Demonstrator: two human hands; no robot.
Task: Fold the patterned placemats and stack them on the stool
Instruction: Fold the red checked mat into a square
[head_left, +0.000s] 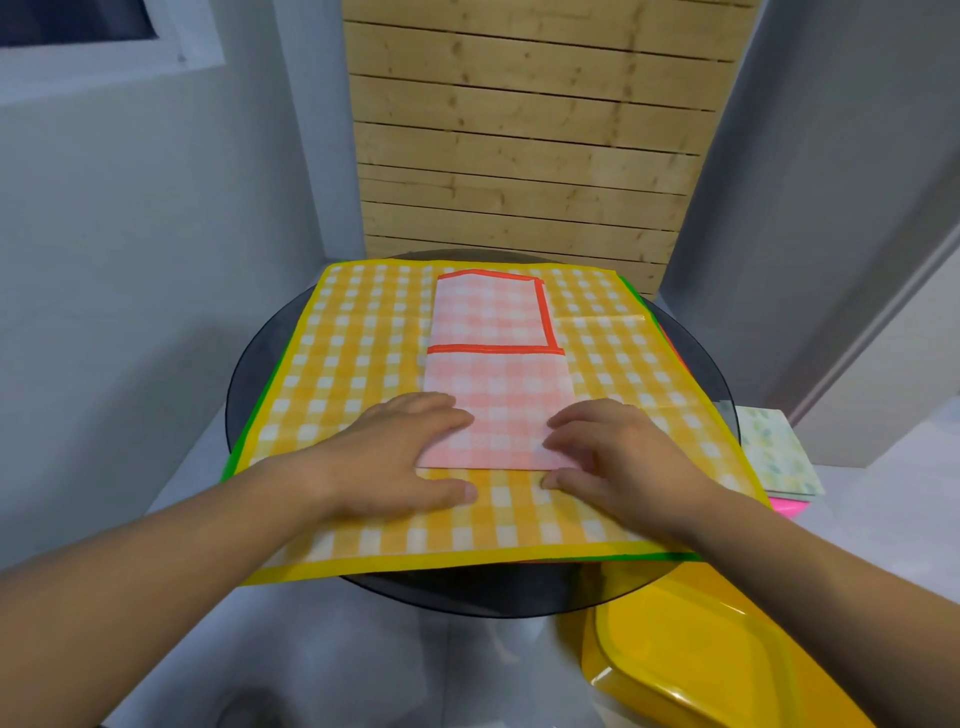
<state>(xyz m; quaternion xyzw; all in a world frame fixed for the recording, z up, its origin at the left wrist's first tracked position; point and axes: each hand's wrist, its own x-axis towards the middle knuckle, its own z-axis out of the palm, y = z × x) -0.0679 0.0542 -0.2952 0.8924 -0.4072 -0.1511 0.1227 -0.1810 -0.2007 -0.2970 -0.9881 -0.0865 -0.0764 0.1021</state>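
The person is leaning over a round dark glass table, and a yellow checked placemat is lying spread flat across most of its top. A green border of another sheet is showing from under it along the table's left edge and again at the near right.

A pink checked placemat with an orange border is lying on the yellow one, folded into a narrow strip that is running from the far edge of the table towards the near edge. An upper layer is covering the strip's near half, its orange border crossing the strip about halfway along.

Both hands are pressing down on the near end of this strip. The left hand is lying flat with its fingers stretched over the near left corner and its thumb resting on the yellow placemat. The right hand is covering the near right corner with lightly bent fingers, thumb also on the yellow placemat. Neither hand is closing around anything.

Just past the table's right edge, a folded leaf-patterned placemat is resting on something bright pink, mostly hidden. A yellow plastic seat is standing below the table's near right edge. A wooden slat panel is standing behind the far edge
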